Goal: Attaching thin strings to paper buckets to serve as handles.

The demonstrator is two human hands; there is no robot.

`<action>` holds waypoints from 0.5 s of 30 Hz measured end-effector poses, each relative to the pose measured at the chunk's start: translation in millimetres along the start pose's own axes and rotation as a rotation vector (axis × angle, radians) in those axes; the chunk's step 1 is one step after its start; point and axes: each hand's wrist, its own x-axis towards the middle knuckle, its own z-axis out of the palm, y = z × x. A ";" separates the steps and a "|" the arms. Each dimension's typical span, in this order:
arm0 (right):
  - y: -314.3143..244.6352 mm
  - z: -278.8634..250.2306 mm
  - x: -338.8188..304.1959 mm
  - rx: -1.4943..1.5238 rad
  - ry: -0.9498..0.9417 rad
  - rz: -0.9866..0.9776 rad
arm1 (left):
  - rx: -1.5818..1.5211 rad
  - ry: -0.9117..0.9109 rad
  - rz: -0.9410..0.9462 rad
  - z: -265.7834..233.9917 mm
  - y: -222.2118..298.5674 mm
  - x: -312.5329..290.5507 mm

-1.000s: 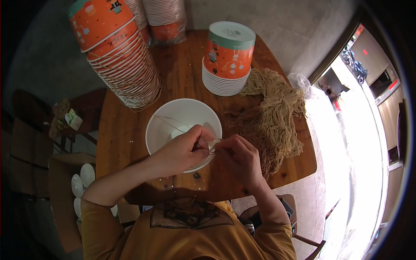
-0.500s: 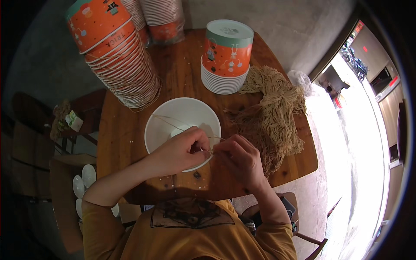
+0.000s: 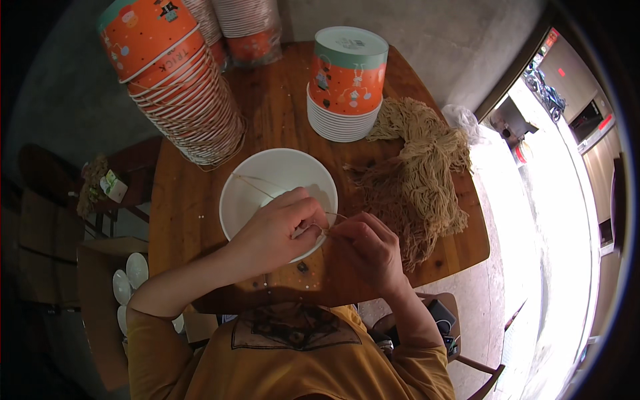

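A white-lined paper bucket point(image 3: 235, 207) stands mouth up on the wooden table in front of me. Thin tan cord point(image 3: 252, 179) runs from the far left of its rim across the mouth to my fingers. My left hand point(image 3: 277, 230) reaches over the bucket, thumb and fingers closed on the cord near the right side of the rim. Just outside that rim, my right hand point(image 3: 370, 250) pinches the cord too, its fingertips almost meeting the left ones. The cord's end and any knot between the fingertips are too small to make out.
At the back left leans a tall stack of orange buckets point(image 3: 187, 100) with cord handles. Upside-down nested buckets point(image 3: 348, 83) stand at the back. A heap of tan cords point(image 3: 433, 170) lies at right. Wrapped buckets point(image 3: 247, 27) stand behind; a cardboard box point(image 3: 100, 300) is at lower left.
My left thumb and fingers have shifted slightly around the cord, and a small loop now shows between them. The right hand stays beside the rim, still pinching.
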 end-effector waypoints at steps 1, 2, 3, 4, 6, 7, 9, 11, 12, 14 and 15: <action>0.2 0.8 -0.3 0.009 0.013 -0.004 | 0.053 0.038 0.071 0.9 -1.9 0.0; -0.8 0.8 -0.1 0.008 0.013 -0.003 | 0.053 0.037 0.071 1.2 -3.3 -0.1; -2.2 0.4 0.6 0.011 0.014 -0.005 | 0.051 0.032 0.086 1.0 -4.6 -0.3; -2.8 0.3 0.9 0.014 0.015 -0.008 | 0.049 0.028 0.101 0.9 -5.4 -0.2; -1.5 1.6 -0.9 0.013 0.021 0.000 | 0.079 0.052 0.124 0.4 -5.9 0.3; -1.2 2.0 -1.6 0.011 0.027 0.007 | 0.108 0.076 0.148 0.4 -5.8 0.4; -1.6 2.2 -1.5 0.012 0.036 -0.003 | 0.084 0.076 0.115 0.5 -3.2 -0.4; -2.0 2.2 -1.4 0.014 0.044 -0.013 | 0.060 0.077 0.080 0.6 -0.7 -1.6; -2.6 1.9 -1.6 0.003 0.044 -0.013 | 0.051 0.081 0.070 0.7 0.2 -2.1; -3.3 1.4 -2.6 -0.009 0.044 -0.012 | 0.042 0.085 0.061 1.5 0.6 -2.5; -3.2 1.5 -3.2 -0.014 0.050 -0.003 | 0.037 0.089 0.062 2.0 0.1 -2.5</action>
